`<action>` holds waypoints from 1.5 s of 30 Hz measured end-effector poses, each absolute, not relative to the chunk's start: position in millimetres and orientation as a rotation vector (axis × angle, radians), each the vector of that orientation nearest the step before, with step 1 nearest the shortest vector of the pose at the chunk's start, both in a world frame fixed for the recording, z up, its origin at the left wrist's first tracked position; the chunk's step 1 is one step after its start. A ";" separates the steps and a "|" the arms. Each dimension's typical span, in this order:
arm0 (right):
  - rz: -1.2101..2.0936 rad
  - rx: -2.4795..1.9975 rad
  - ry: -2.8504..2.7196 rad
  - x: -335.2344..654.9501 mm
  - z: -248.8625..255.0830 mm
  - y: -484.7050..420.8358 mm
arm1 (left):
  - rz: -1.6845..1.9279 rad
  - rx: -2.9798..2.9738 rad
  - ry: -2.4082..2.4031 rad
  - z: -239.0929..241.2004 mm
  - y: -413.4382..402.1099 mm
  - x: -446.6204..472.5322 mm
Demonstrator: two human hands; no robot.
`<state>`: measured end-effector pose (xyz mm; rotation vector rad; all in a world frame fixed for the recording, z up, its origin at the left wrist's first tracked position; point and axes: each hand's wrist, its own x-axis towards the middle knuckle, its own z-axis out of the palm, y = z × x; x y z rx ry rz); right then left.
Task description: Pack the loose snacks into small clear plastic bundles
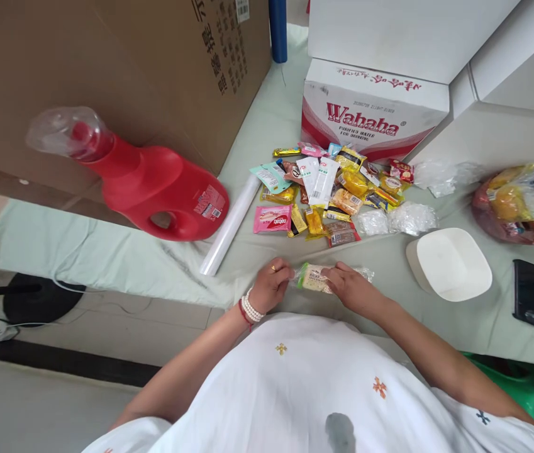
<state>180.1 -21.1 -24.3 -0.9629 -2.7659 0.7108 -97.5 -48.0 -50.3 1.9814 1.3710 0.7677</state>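
Close to my body, at the cloth's near edge, a small wrapped snack point(314, 278) with a green stripe lies inside clear plastic. My left hand point(271, 284) pinches the left end of that plastic. Fingers of my right hand point(349, 288) press on the snack's right part, and some clear film sticks out beyond them. Just behind my hands spreads a pile of packaged snacks point(337, 182), among them a pink nabati packet point(272, 219) and white sachets point(317, 179). Crumpled clear plastic balls point(411, 218) sit at the pile's right.
A white plastic bowl point(450, 264) stands at right, near a phone point(529, 286) with keys and a bag of snacks point(507, 207). A film roll point(229, 226) and red detergent jug point(163, 189) lie left. A Wahaha carton point(370, 119) and brown box point(120, 56) stand behind.
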 end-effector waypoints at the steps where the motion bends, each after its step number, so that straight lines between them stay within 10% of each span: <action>1: 0.739 -1.021 -2.689 179.2 -25.0 -21.1 | 0.745 1.983 1.369 -50.6 -51.2 -99.2; 17: 0.604 -0.937 -2.867 176.0 -20.8 -47.6 | 0.589 1.544 1.205 -22.5 -26.3 -124.8; 25: 0.544 -1.006 -2.859 173.7 -21.7 -51.3 | 0.100 1.826 1.878 -10.4 -51.0 -84.7; 35: 0.756 -0.942 -2.808 175.3 -18.0 -42.8 | 0.351 0.931 1.241 9.2 -32.9 -42.0; 45: 0.525 -1.905 -2.037 222.2 -18.6 -59.9 | -0.143 2.085 1.456 -4.8 -42.7 -11.4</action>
